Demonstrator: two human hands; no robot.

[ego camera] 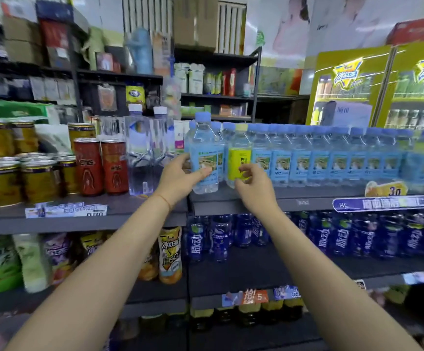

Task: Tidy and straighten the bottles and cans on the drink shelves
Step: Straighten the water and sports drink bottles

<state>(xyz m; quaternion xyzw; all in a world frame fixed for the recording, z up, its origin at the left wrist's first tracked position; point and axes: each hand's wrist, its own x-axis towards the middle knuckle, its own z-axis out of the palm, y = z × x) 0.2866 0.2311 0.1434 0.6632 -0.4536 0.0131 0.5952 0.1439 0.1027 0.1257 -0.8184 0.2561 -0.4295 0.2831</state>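
A person's left hand (180, 177) grips a blue-labelled water bottle (205, 158) at the front edge of the top shelf (282, 198), thumb curled across the label and fingers wrapped round its left side. The bottle stands upright, forward of its row. Just to the right of that thumb, the right hand (252, 184) reaches for a yellow-labelled bottle (238, 158), its fingers curled and the fingertips (244, 169) at the lower part of the label; whether they actually pinch the bottle cannot be told through the motion blur. The two bottles stand side by side, nearly touching.

Beyond the right hand, a long row of blue-capped water bottles (332, 158) with matching labels runs away to the right along the same shelf. To the left of the left hand stand two tall clear square bottles (140, 153), then two red cans (102, 165), then a cluster of gold cans (18, 178). Below the wrists, the next shelf down holds dark blue drink bottles (357, 239) under the right forearm and an orange-and-yellow tea bottle (170, 254) under the left. Far behind the fingers, at upper right, yellow-framed drinks coolers (383, 84) stand against the wall.
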